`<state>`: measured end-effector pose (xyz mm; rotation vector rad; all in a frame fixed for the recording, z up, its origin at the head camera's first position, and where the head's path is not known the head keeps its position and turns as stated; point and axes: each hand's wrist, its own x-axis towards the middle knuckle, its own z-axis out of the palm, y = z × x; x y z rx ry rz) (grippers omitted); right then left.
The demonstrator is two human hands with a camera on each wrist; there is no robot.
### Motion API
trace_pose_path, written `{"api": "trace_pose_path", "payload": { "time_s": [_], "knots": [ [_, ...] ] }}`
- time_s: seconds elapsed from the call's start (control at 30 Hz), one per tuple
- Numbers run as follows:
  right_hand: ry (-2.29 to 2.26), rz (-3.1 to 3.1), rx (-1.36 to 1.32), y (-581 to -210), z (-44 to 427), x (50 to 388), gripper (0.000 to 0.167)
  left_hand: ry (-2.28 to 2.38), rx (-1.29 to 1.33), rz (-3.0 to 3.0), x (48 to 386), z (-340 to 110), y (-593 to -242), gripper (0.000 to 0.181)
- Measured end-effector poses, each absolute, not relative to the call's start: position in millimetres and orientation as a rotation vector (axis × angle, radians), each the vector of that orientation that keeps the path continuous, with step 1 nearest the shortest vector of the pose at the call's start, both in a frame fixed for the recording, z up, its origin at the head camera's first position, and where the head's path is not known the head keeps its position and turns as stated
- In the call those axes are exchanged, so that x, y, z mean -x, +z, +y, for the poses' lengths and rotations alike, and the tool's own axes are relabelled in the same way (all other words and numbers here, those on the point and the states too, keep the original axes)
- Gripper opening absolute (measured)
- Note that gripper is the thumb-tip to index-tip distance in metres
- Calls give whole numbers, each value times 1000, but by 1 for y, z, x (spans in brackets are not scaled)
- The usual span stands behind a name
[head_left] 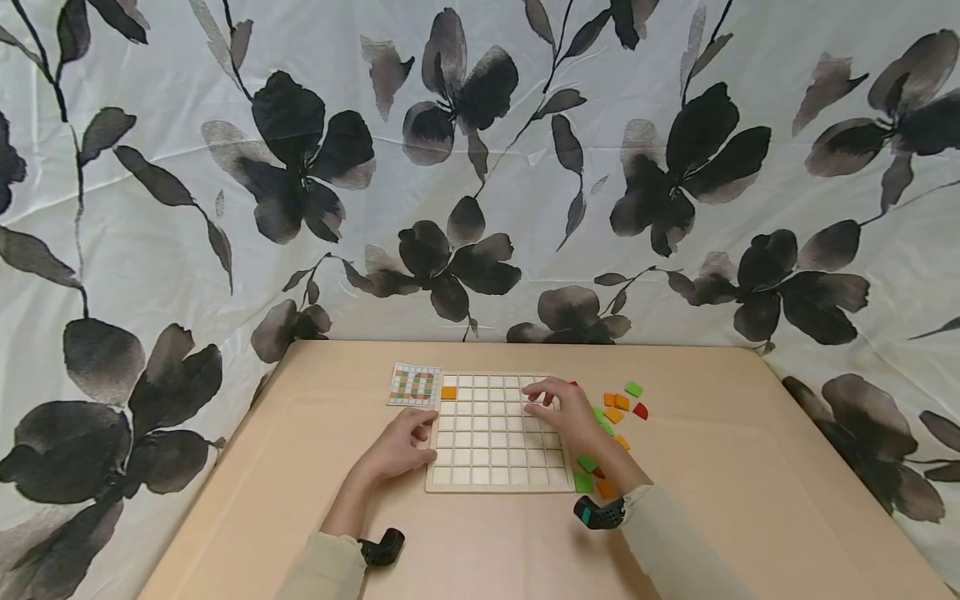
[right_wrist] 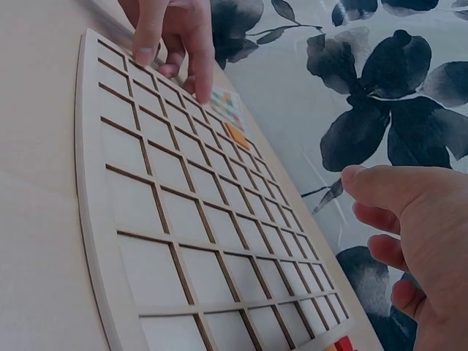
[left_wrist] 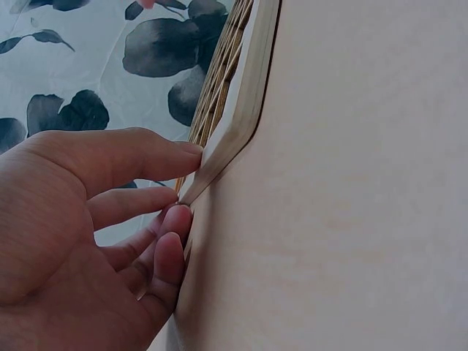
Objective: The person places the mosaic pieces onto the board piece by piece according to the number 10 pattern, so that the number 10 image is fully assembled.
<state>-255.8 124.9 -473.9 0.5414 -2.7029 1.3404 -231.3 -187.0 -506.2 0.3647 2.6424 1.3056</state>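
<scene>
A wooden grid board (head_left: 495,489) with white cells lies on the table, an orange square tile (head_left: 448,393) in its upper left cell. At the board's left edge is my left hand (head_left: 401,444), thumb and index finger spread along the rim and touching it. In the left wrist view, the thumb of that hand (left_wrist: 88,212) presses the board's side (left_wrist: 252,95), other fingers bent below. Over the board's upper right part hovers my right hand (head_left: 567,410), thumb and index finger apart. No piece shows in that hand (right_wrist: 431,234) in the right wrist view.
A small pattern card (head_left: 414,386) with coloured squares lies by the board's upper left corner. Several loose green pieces (head_left: 633,389), orange pieces (head_left: 613,415) and red pieces (head_left: 641,411) lie right of the board, some behind the right forearm. A floral cloth (head_left: 450,192) hangs behind the table.
</scene>
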Motion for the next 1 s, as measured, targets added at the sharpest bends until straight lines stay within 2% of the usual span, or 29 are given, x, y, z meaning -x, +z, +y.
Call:
{"api": "trace_pose_path", "payload": {
  "time_s": [1.0],
  "knots": [
    [1220,-2837,-384,-493,180,224,28,1347,-349,2603,231,-187,-506,67]
  ]
}}
